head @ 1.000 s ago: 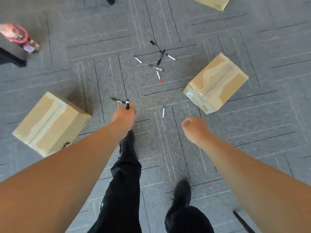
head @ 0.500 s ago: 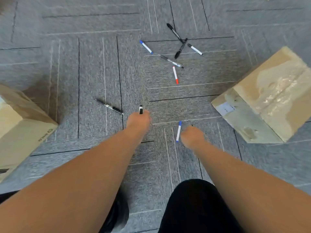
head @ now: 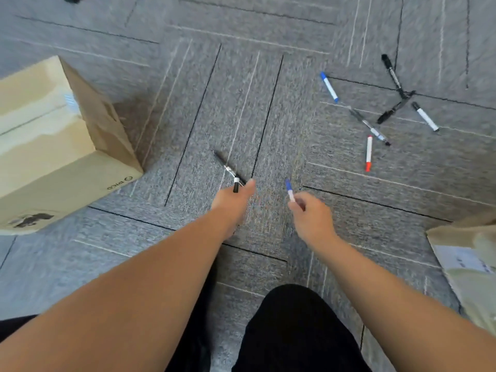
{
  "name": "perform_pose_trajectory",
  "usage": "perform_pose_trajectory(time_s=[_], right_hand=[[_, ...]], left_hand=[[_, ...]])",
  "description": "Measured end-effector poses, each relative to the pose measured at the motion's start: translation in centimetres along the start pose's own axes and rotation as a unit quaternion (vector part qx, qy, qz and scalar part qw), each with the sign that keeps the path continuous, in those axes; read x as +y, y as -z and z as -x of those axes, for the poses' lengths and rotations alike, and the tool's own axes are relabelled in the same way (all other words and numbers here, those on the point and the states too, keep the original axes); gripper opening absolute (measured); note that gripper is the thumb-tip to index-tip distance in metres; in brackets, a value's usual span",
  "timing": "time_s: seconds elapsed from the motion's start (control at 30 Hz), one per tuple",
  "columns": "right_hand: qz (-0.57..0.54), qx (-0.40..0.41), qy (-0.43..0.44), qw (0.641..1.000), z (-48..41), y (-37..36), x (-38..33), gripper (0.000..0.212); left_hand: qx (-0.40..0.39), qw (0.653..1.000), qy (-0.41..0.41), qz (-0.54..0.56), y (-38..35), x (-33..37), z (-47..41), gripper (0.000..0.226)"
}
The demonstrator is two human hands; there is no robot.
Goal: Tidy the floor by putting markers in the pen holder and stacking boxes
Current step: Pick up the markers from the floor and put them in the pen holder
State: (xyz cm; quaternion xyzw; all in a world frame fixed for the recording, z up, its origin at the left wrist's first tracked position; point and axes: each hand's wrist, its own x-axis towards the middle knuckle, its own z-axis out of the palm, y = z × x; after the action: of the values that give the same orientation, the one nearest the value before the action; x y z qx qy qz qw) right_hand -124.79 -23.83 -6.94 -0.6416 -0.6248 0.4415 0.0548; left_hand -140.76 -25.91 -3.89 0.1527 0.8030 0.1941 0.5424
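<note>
My left hand point(head: 231, 204) holds a black-capped marker point(head: 236, 185), with one finger stretched forward. Just beyond it a thin black pen point(head: 226, 165) lies on the carpet, its near end touching or under the held marker. My right hand point(head: 312, 217) grips a blue-capped white marker point(head: 290, 191), lifted off the floor. Several more markers lie scattered at the upper right: a blue one point(head: 329, 87), a red one point(head: 369, 153), a white one with a black cap point(head: 425, 116) and crossed black pens point(head: 395, 107). No pen holder is in view.
A taped cardboard box point(head: 61, 146) stands on the grey carpet at the left. Another box point(head: 472, 267) pokes in at the right edge. My black-trousered knees point(head: 295, 331) are at the bottom, between my arms.
My right hand has closed on the blue-capped marker and raised it from the carpet. The left hand keeps its black-capped marker. The view has swung, so the boxes and scattered markers sit differently.
</note>
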Motion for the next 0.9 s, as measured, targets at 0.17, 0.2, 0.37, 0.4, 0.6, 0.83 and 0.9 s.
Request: perform_pose_trajectory(time_s=[0.17,0.2,0.37,0.4,0.6,0.83,0.9], right_hand=[[-0.064,-0.026,0.125,0.99,-3.3,-1.6,-8.4,0.014],[-0.074,-0.031,0.13,0.988,-3.9,-1.9,-8.9,0.013],[-0.077,-0.063,0.166,0.981,-6.2,-4.1,-9.4,0.018],[-0.055,-0.063,0.161,0.983,-6.7,-4.8,-9.2,0.021],[0.118,-0.114,0.052,0.985,-8.9,-6.7,-5.7,0.02],[0.053,-0.092,0.012,0.994,-10.0,-3.5,-5.5,0.022],[0.024,-0.088,-0.004,0.996,-9.8,-2.4,-5.1,0.018]], left_hand=[[0.023,0.988,0.031,0.148,2.2,2.8,-2.9,0.056],[0.033,0.984,0.03,0.17,2.7,3.0,-3.5,0.051],[0.067,0.982,0.041,0.17,4.5,2.5,-5.6,0.036],[0.084,0.983,0.048,0.156,4.8,2.1,-6.0,0.035],[0.103,0.972,0.068,0.201,5.2,0.5,-6.4,0.033],[0.1,0.984,0.08,0.122,3.0,2.6,-7.2,0.037],[0.113,0.981,0.1,0.121,1.6,4.0,-7.5,0.039]])
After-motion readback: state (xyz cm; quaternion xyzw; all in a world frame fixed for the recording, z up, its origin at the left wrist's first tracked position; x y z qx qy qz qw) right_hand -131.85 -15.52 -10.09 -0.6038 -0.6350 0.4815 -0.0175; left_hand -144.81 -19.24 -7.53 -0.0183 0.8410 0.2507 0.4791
